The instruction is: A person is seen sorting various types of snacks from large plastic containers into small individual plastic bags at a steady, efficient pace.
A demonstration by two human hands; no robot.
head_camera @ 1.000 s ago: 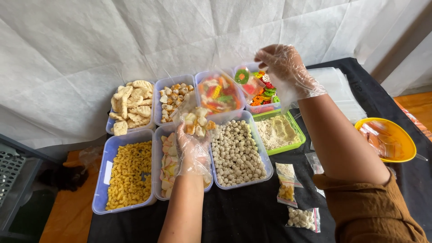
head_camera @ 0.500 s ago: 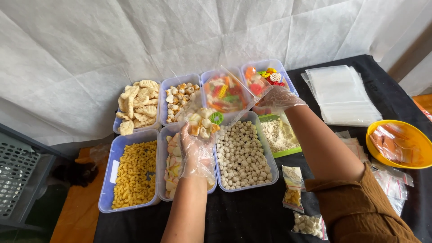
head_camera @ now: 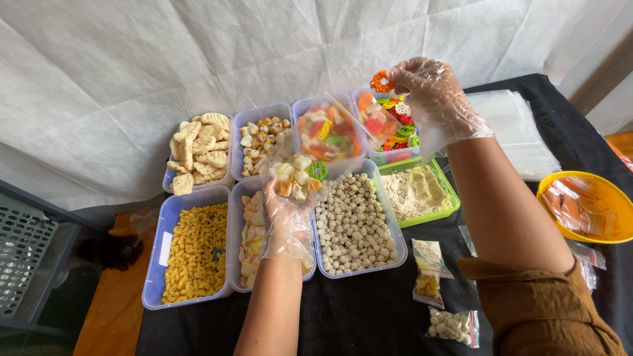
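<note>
Snacks are being gathered in a small clear bag, which is held open and raised above the tubs by the left hand; that hand, in a thin clear glove, is closed around the bag's lower part. Pale puffed pieces and one green ring can be seen inside the bag. An orange ring-shaped cracker is pinched between the fingertips of the right hand, also gloved, and is held up and to the right of the bag, well apart from it.

Directly under the right hand lies a tub of mixed coloured rings, and just beside it, toward the left hand, a tub of coloured strips. Beyond the left hand's fingers a tub of small pale and brown puffs is set, and further left of it a tub of large pale crackers. Beneath the left wrist a tub of pink-and-white slices is partly hidden. To the left of that wrist stands a tub of yellow curled pieces; to its right, a tub of round beige balls. A green tray of pale crumbs lies below the right forearm.

Near the right elbow, small filled bags lie on the black cloth. Right of the right arm a yellow bowl and a stack of empty clear bags are seen.
</note>
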